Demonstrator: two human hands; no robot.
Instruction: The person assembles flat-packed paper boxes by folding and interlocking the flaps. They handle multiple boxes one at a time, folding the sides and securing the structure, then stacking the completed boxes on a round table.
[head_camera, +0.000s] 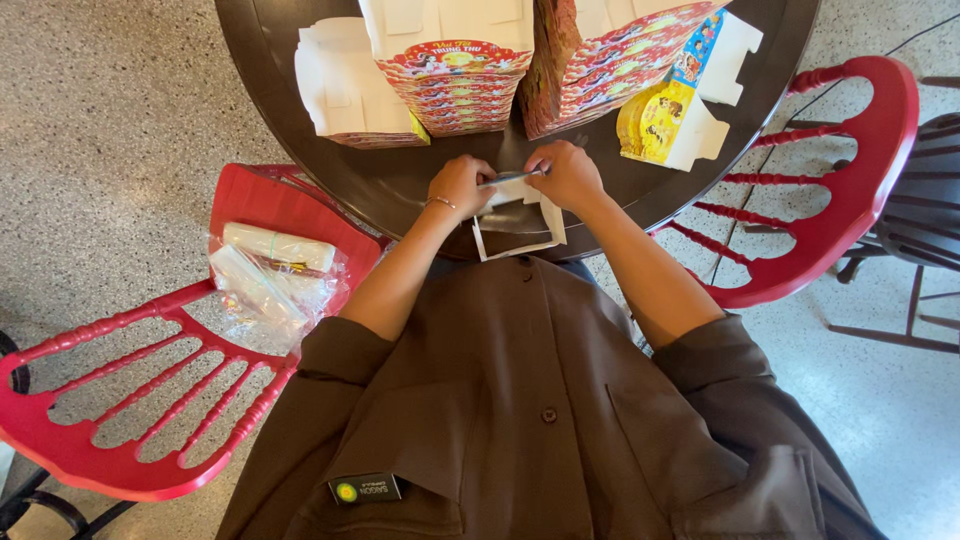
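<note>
My left hand (458, 186) and my right hand (567, 176) both grip one flat white cardboard box blank (518, 222) at the near edge of the dark round table (370, 185). The blank's upper flap is pinched between the fingers of both hands, and its window-shaped lower part hangs over the table edge toward my brown shirt. A thin bracelet sits on my left wrist.
Stacks of flat red printed box blanks (455, 85) (620, 60) and white blanks (345, 85) lie farther back on the table. A yellow folded box (665, 120) is at the right. A red chair (150, 400) at the left holds a clear plastic bag (270, 285); another red chair (850, 190) stands at the right.
</note>
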